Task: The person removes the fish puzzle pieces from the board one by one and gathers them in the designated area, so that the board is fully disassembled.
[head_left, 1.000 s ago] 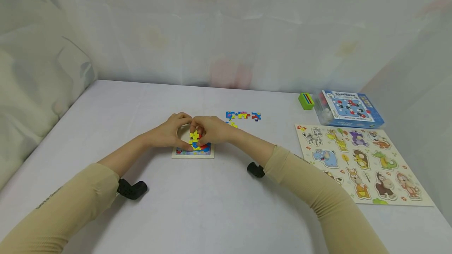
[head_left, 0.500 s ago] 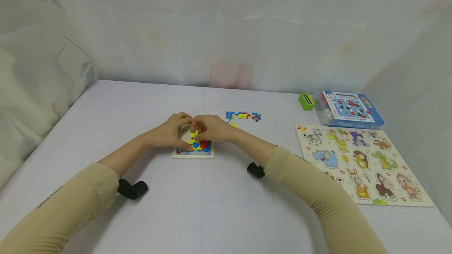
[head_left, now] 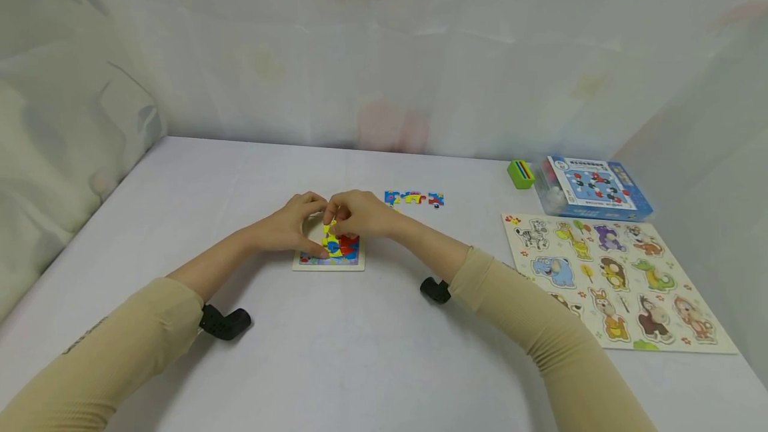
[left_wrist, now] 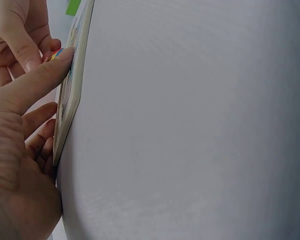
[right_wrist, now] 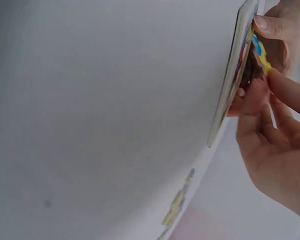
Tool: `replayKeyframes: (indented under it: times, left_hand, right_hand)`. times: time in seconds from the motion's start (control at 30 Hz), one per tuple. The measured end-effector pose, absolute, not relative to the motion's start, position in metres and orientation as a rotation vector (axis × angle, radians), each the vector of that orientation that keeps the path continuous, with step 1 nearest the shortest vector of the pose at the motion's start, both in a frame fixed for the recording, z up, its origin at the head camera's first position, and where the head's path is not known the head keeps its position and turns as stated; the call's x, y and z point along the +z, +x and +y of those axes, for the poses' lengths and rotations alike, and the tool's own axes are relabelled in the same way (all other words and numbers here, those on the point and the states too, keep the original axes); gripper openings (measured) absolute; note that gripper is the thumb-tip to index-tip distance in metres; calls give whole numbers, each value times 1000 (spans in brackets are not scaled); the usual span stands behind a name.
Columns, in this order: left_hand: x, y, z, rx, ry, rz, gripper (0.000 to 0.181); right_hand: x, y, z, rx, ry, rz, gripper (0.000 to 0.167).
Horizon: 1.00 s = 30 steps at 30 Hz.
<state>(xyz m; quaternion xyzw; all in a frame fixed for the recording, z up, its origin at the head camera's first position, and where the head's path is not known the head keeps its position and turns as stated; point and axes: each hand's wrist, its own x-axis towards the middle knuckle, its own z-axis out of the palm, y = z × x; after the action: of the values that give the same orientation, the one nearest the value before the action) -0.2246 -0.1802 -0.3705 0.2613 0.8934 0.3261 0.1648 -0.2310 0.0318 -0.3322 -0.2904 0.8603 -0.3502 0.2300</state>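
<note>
A small jigsaw puzzle board with a pale frame lies in front of both hands, its lower part filled with coloured pieces. My left hand curves round the board's left side and holds it, thumb on the picture near the front edge. My right hand pinches a yellow and blue puzzle piece between thumb and fingertips. In the right wrist view this piece is tilted over the board, its lower end by the left thumb. The hands hide part of the board.
Several loose puzzle pieces lie behind the right hand. To the right are a large animal puzzle board, a blue boxed set and a small green block. Black wrist devices hang under both forearms.
My right hand has shifted slightly up and away with the puzzle piece, showing more of the red part of the picture. The left hand has stayed in place.
</note>
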Motion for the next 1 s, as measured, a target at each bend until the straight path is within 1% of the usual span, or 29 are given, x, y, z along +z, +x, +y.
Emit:
replayKeyframes:
  times: [0.23, 0.4, 0.7, 1.0]
  left_hand:
    - [-370, -225, -179, 924, 748, 2569, 74]
    - [-370, -224, -179, 914, 757, 2580, 78]
    - [-369, -223, -178, 906, 739, 2591, 78]
    - [-369, -223, -179, 916, 747, 2596, 79]
  right_hand:
    - [-324, -237, 41, -1065, -743, 2324, 12]
    - [-318, -241, 52, -1077, -716, 2337, 11]
    - [-306, -250, 80, -1090, -670, 2368, 12]
    - [-304, -263, 110, -1146, -613, 2388, 14]
